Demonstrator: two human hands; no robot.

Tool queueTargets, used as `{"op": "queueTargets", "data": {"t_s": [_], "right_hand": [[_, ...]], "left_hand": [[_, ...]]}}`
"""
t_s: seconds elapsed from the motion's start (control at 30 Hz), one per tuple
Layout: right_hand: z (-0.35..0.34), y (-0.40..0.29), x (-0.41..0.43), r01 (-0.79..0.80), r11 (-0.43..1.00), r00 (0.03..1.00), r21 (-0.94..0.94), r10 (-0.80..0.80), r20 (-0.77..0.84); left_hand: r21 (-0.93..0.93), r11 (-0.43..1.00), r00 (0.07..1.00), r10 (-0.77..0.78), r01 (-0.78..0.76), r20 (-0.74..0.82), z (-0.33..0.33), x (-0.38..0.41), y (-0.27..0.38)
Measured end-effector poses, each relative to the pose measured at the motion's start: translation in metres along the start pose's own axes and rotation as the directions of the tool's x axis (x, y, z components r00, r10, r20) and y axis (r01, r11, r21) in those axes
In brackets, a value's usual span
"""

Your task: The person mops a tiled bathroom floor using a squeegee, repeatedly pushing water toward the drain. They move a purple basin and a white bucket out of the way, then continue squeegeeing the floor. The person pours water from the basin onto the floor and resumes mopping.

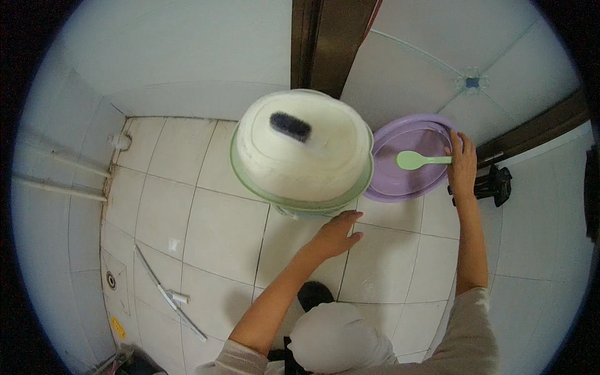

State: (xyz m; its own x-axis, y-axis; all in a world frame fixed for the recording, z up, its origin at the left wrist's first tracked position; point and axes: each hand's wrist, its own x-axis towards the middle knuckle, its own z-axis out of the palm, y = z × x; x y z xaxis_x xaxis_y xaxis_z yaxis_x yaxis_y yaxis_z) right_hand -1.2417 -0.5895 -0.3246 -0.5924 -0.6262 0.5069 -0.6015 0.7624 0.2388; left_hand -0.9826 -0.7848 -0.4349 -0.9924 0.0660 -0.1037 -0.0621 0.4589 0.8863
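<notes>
A large pale oval tub [262, 164] with a light green rim stands before me, looking upside down. On its top lies a dark oblong brush or pad [290, 126]. Just below the rim my left hand [336, 235] hovers with fingers apart and nothing in it. To the right is a purple oval basin [386, 161], and my right hand [462, 164] has its fingers over the far right rim. A light green paddle-shaped tool [412, 160], perhaps a brush seen from behind, reaches across the basin. Its handle end disappears under my right hand; I cannot tell whether that hand holds it too.
A squeegee [164, 293] lies on the tiled floor [225, 225] at left, near a round floor drain [111, 280] and a yellow item [118, 327]. Pipes [79, 190] run along the left wall. A dark door frame [328, 42] rises behind; a black object [498, 186] stands at right.
</notes>
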Motion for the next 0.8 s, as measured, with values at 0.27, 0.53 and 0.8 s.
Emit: {"op": "queueTargets", "data": {"t_s": [0.27, 0.53, 0.8], "right_hand": [[0.086, -0.025, -0.166, -0.384, 0.904, 0.847, 0.187, 0.265, 0.461], [0.092, -0.067, -0.212, -0.417, 0.902, 0.727, 0.112, 0.257, 0.637], [0.03, -0.126, -0.218, -0.714, 0.447, 0.685, 0.539, 0.287, 0.67]], "left_hand": [[0.049, 0.99, 0.987, -0.137, 0.133, 0.086, 0.048, -0.04, -0.068], [-0.077, 0.925, 0.925, -0.362, 0.371, 0.113, 0.045, -0.088, -0.089], [-0.328, 0.883, 0.694, -0.468, 0.337, -0.547, -0.062, -0.119, -0.054]]}}
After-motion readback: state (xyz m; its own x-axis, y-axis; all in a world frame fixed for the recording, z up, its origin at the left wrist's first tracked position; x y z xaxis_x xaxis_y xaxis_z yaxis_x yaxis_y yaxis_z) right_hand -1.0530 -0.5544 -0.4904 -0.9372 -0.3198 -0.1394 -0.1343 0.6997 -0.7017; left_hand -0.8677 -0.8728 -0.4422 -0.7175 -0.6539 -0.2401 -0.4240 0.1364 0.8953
